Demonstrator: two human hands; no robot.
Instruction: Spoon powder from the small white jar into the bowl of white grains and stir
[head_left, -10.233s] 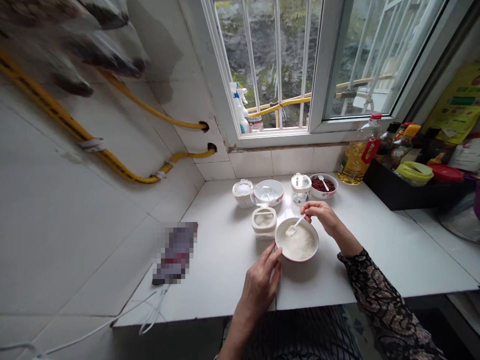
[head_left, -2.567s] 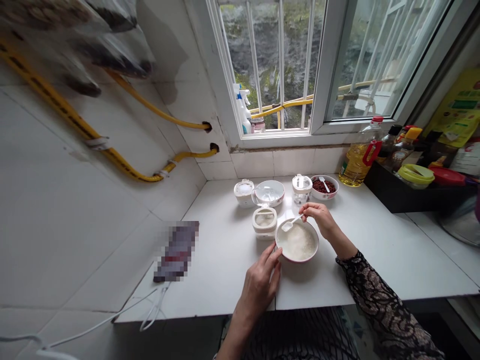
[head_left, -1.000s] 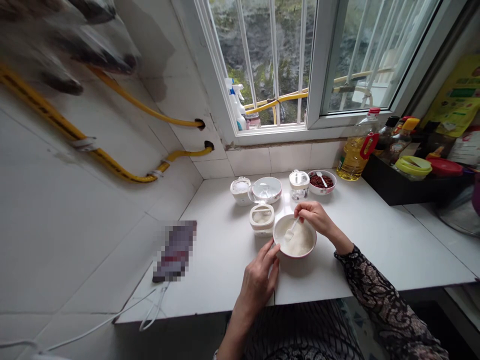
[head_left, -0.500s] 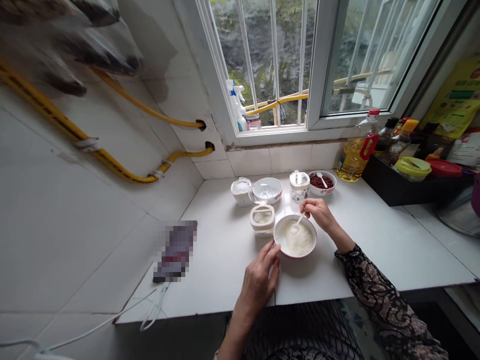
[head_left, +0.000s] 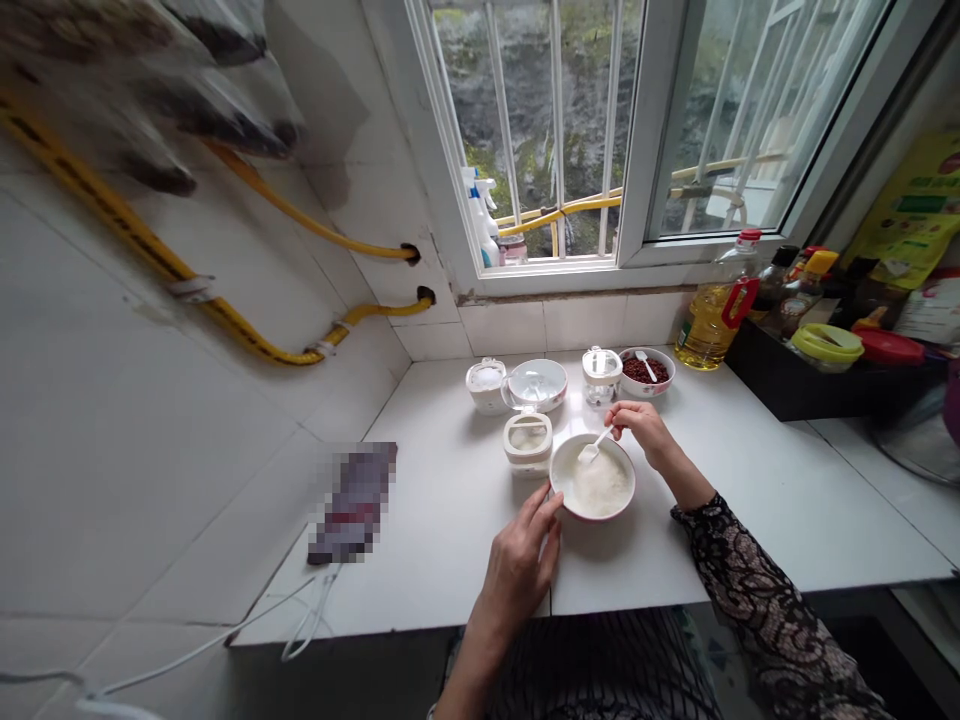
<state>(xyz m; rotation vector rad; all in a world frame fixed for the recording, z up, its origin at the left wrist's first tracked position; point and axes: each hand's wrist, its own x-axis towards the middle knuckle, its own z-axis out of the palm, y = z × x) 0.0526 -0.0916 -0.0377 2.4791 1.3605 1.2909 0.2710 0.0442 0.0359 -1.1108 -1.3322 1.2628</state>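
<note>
Bowl [head_left: 564,482], round, smooth-walled, fine pale grains [head_left: 604,486], slim white spoon [head_left: 589,453]

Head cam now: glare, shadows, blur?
Head view: daylight from the window glints off the counter behind the bowl, with shadow on its near side; head view: hanging bags look smeared, a dark item pixelated, left hand and right hand fairly crisp.

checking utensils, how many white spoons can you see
2: one white spoon in the right hand over the front bowl; a second white spoon in the bowl of dark red bits. Any inside the jars could be hidden.
</note>
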